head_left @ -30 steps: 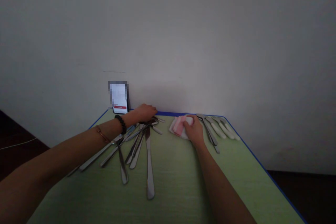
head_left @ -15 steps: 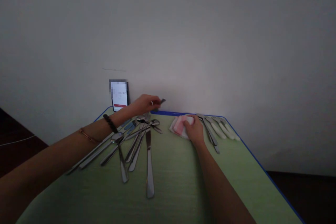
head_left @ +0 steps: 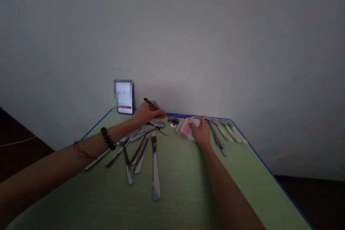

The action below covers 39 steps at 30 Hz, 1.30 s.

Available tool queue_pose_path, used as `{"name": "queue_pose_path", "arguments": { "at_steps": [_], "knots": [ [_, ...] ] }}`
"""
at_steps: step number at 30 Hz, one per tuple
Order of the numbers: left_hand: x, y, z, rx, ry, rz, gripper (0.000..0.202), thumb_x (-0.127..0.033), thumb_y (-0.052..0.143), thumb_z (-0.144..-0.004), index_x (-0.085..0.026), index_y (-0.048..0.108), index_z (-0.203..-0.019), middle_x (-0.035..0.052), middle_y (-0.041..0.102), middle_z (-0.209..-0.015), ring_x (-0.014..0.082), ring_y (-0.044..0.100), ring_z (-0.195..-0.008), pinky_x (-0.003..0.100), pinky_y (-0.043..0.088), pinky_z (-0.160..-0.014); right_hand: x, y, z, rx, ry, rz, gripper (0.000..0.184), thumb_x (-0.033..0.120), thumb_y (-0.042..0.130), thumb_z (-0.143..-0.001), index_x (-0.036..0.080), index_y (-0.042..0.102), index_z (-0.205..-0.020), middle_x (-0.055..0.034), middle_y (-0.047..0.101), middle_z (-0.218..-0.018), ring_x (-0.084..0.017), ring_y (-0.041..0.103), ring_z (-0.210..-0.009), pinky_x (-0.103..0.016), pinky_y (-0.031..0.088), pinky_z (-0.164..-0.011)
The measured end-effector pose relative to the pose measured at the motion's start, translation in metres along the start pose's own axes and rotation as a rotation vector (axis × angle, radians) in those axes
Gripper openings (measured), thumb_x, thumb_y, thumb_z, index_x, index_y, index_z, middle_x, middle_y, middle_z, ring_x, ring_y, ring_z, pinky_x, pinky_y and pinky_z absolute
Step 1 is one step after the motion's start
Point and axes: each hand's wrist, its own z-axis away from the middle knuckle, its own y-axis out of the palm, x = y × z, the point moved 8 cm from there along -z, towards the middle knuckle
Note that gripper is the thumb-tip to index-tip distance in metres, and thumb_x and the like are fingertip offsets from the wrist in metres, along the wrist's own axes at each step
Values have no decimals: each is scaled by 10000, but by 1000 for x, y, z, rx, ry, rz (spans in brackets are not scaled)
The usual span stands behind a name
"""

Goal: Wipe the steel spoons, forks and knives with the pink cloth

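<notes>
My left hand (head_left: 151, 110) is closed around the handle of a metal spoon (head_left: 173, 122). The handle's end sticks up past my fingers, and the shiny bowl points right, close to the cloth. My right hand (head_left: 199, 131) grips a folded pink and white cloth (head_left: 186, 126), thumb on top, low over the table or resting on it. Below my left hand lies a loose spread of cutlery, among it a table knife (head_left: 155, 172) and a spoon (head_left: 128, 165). My left forearm covers part of the spread.
The green table (head_left: 178, 187) has a blue edge and stands against a pale wall (head_left: 188, 43). A phone (head_left: 124, 95) leans upright at the back left. On the right lie dark metal cutlery (head_left: 217, 137) and several pieces with pale handles (head_left: 225, 133).
My left hand has turned and come slightly lower, bringing the spoon's bowl into view beside the cloth. My right hand still holds the cloth in nearly the same place.
</notes>
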Motion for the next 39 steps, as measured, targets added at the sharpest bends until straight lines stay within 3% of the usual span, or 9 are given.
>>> {"name": "queue_pose_path", "arguments": {
  "at_steps": [3, 7, 10, 18, 22, 26, 31, 35, 39],
  "knots": [
    [-6, 12, 21, 104, 221, -323, 256, -391, 664, -800, -137, 662, -775, 31, 721, -709, 156, 677, -654, 257, 548, -647, -1, 0, -1, -22, -10, -12, 351, 364, 540, -702, 161, 634, -972, -116, 705, -937, -270, 631, -839, -387, 465, -828],
    [-12, 48, 68, 369, 593, -617, 180, -248, 542, -915, -170, 699, -958, 66, 721, -1008, 149, 669, -875, 245, 513, -817, -1, 0, -1, -42, -38, -39, 342, 365, 543, -687, 168, 637, -951, -107, 705, -917, -262, 625, -810, -387, 465, -818],
    [0, 65, 93, 488, 714, -851, 298, -131, 528, -890, -212, 652, -1149, 89, 635, -1225, 174, 650, -950, 263, 505, -827, -1, 0, -1, -47, -43, -47, 319, 357, 541, -687, 175, 636, -932, -99, 703, -904, -257, 621, -797, -379, 465, -806],
    [5, 62, 97, 608, 649, -800, 91, -133, 544, -862, -164, 627, -881, 85, 602, -1010, 185, 583, -918, 274, 481, -851, -1, -1, -1, -43, -21, -52, 325, 353, 543, -681, 173, 631, -937, -95, 696, -883, -245, 608, -772, -366, 460, -782],
    [12, 53, 92, 671, 574, -756, 243, -46, 488, -847, -175, 630, -996, 78, 618, -1048, 175, 586, -987, 260, 471, -907, -2, 1, 0, -35, -4, -56, 317, 355, 537, -687, 178, 629, -934, -97, 692, -900, -253, 608, -793, -379, 457, -799],
    [15, 47, 88, 575, 587, -639, 353, -33, 444, -866, -184, 632, -1125, 97, 626, -1201, 189, 571, -1132, 310, 446, -1004, -4, -1, 0, -44, 26, -57, 386, 342, 561, -675, 156, 610, -1010, -105, 681, -896, -259, 607, -786, -385, 462, -789],
    [5, 40, 73, 190, 488, -353, 241, -228, 490, -933, -179, 664, -1091, 93, 698, -1122, 201, 632, -1071, 349, 495, -965, -6, -1, -1, -62, 88, -132, 677, 320, 635, -632, 92, 475, -1249, -141, 679, -949, -258, 616, -787, -375, 473, -759],
    [2, 40, 66, 17, 364, -217, 313, -306, 463, -945, -185, 653, -1162, 89, 668, -1224, 227, 603, -1154, 394, 468, -1021, 0, 10, 2, -49, 135, -229, 435, 354, 666, -603, 164, 583, -986, -114, 686, -962, -245, 622, -836, -352, 474, -769],
    [-7, 43, 67, 26, 496, -218, 327, -266, 495, -923, -179, 617, -1214, 115, 630, -1278, 239, 577, -1193, 408, 450, -1043, 4, 35, 11, 55, 255, -409, 263, 393, 659, -626, 191, 590, -779, -58, 675, -797, -215, 605, -728, -324, 471, -669]
  ]
}}
